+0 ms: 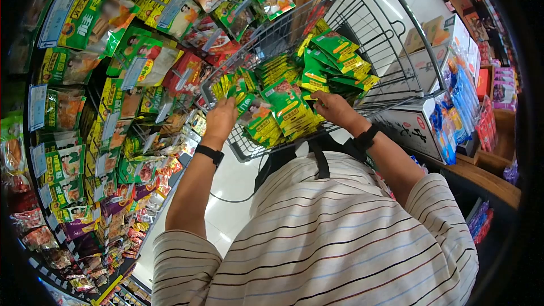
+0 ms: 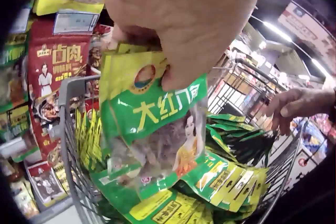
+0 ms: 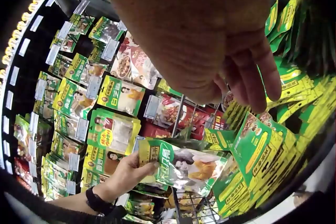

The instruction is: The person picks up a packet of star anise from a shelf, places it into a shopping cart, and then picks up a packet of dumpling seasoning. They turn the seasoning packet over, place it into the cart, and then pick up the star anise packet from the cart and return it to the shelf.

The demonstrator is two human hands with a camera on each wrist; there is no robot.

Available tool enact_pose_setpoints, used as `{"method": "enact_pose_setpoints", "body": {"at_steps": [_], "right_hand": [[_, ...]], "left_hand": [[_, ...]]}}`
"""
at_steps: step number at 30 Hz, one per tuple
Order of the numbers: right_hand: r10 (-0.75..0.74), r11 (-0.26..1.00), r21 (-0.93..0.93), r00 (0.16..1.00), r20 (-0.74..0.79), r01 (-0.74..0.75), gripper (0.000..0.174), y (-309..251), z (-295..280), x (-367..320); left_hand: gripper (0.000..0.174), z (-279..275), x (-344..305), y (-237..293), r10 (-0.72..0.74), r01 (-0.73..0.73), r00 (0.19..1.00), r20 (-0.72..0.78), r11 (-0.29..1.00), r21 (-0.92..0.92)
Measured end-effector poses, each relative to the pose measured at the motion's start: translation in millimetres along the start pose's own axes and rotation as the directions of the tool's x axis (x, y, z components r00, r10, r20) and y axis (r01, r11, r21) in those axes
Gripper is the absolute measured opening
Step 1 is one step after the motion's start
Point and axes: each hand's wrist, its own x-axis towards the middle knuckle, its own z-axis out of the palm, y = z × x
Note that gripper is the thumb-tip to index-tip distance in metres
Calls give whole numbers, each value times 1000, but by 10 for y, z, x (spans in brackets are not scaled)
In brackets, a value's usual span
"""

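Note:
My left hand (image 1: pixel 222 116) pinches a green-and-yellow seasoning packet (image 2: pixel 149 148) by its top edge, thumb across the front. Its clear lower part shows dark contents beside a printed figure; more yellow edges show behind it. The packet hangs over the near left part of a wire shopping cart (image 1: pixel 416 28). Similar packets (image 1: pixel 292 107) fill the cart in stacked rows. On the right, my right hand (image 1: pixel 337 112) hovers at the stacks with fingers loosely bent and nothing in them. In the right wrist view its fingers (image 3: pixel 270 79) hang over the yellow packet edges.
A tall rack of hanging seasoning packets (image 1: pixel 93 17) with price tags stands close along the left. White cartons (image 1: pixel 413 130) and blue bags (image 1: pixel 453 107) stand to the right of the cart. A wooden-edged shelf (image 1: pixel 487 184) runs behind them.

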Motion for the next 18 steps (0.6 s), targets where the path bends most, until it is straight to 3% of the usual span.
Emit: {"method": "enact_pose_setpoints", "body": {"at_steps": [4,7,11,16,18], "right_hand": [[33,999,-10,999,21,-33,27,-20,-8,-19],[21,999,-43,999,28,-20,27,9,8,-33],[38,997,-63,999,36,-36,26,22,25,-68],[53,996,-73,997,51,-50,23,72,4,-124],[70,995,-77,995,65,-64,22,73,22,-142]], "left_hand": [[15,-153,75,-75,311,-295,944,-112,945,138],[13,56,93,-273,425,-407,903,-60,892,196],[15,421,-17,-566,462,-473,881,102,847,244],[13,386,-93,-651,516,-529,849,115,826,194],[14,364,-134,-691,490,-527,847,207,825,204]]}}
